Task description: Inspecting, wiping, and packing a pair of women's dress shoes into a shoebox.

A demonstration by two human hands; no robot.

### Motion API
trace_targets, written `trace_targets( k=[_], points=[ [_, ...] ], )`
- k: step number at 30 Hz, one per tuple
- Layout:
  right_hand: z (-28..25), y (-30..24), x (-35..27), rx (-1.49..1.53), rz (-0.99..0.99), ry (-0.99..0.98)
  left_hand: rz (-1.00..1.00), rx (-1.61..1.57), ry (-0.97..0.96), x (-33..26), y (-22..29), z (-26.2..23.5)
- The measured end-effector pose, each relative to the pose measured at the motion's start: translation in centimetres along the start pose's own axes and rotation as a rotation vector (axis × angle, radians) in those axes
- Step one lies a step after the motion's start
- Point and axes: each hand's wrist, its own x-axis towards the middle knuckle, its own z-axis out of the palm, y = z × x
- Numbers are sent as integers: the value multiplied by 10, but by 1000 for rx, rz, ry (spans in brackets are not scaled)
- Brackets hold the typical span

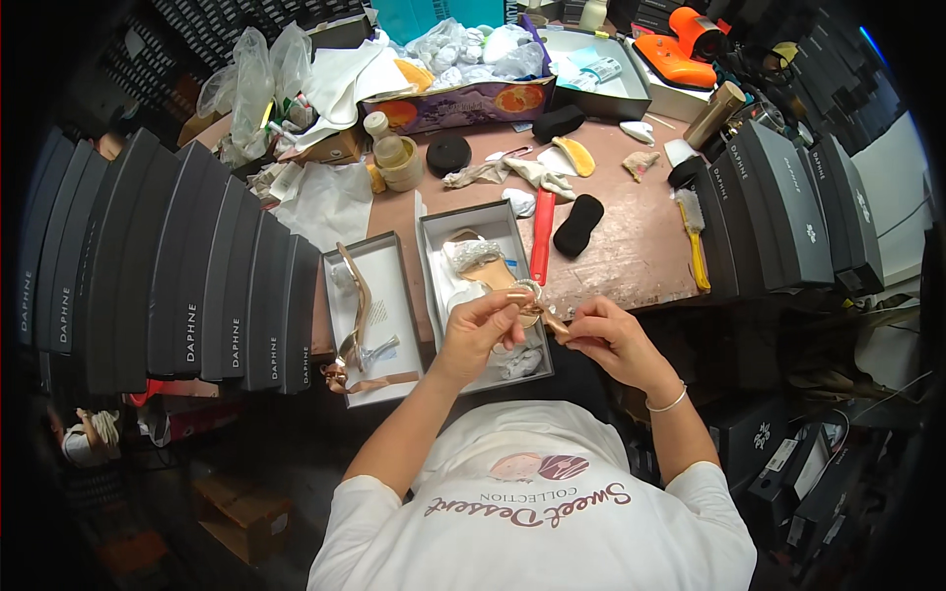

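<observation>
A shoe box (426, 246) at the table's front edge holds a tan sandal (480, 270) with a pale, glittery band, with white tissue around it. Over the box's near right part, my left hand (480, 330) pinches a shiny rose-gold strap (554, 321) by the sandal's ankle end. My right hand (613, 342) grips the same strap farther right, fingers closed on it. The fingers hide part of the strap. Left of the box, a second sandal (362, 295) lies on its side in an open grey-rimmed tray (392, 325), its rose-gold ribbon over the near edge.
Upright dark shoe boxes (197, 266) line the left side, with more boxes (774, 212) on the right. A red strip-like tool (542, 236), black brush (578, 225) and yellow-handled brush (694, 239) lie beyond my hands. Farther back stand a carton of crumpled tissue (458, 110) and orange heat gun (680, 54).
</observation>
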Motion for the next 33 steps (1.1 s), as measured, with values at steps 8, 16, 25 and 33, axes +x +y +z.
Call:
trace_targets(
  k=[8, 16, 25, 33],
  points=[
    [17, -6, 34, -158, -247, 79, 153, 494, -9, 5, 1, 0],
    [34, -6, 51, -53, -203, 78, 110, 616, -160, -3, 6, -4],
    [23, -2, 52, 25, -43, 13, -24, 370, -41, -2, -5, -3],
    [36, 27, 45, 225, 134, 93, 158, 517, 160, -3, -18, 1]
  ],
)
